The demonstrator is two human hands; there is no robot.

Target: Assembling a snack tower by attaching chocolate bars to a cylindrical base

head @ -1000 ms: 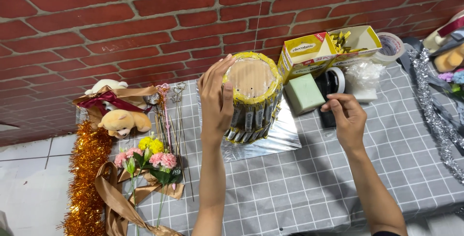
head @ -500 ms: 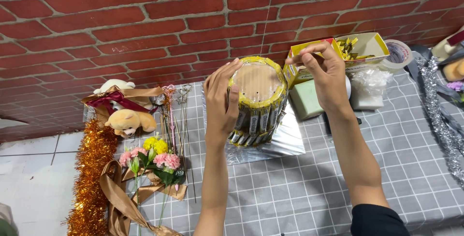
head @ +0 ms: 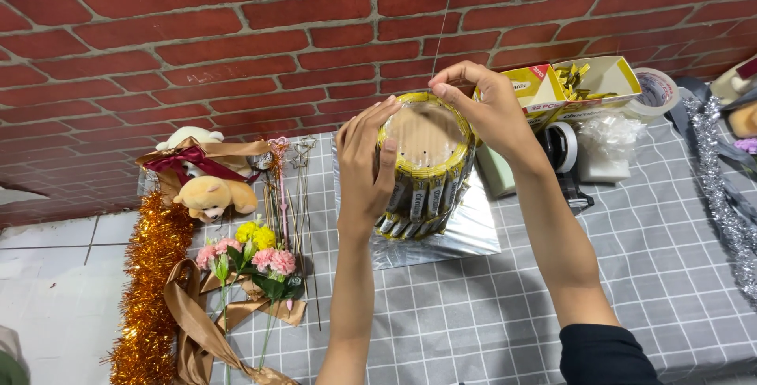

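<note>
A round foam base wrapped in a ring of small yellow and dark sachets (head: pixel 426 184) stands tilted on a silver foil board (head: pixel 465 227). My left hand (head: pixel 364 166) presses its palm and fingers against the left side of the ring. My right hand (head: pixel 482 107) rests on the top right rim, with thumb and forefinger pinched at the rim; what they pinch is too small to see. A tape dispenser (head: pixel 561 152) sits just right of my right forearm.
An open yellow carton of sachets (head: pixel 587 85) and a tape roll (head: pixel 658 89) stand at the back right. Silver tinsel (head: pixel 721 204) lies on the right. On the left are plush toys (head: pixel 209 192), artificial flowers (head: pixel 252 255), gold tinsel (head: pixel 150 290) and brown ribbon (head: pixel 193 330).
My right hand left the tape dispenser, rose to the yellow carton, then came to the ring's top rim. My left hand stayed on the ring's left side.
</note>
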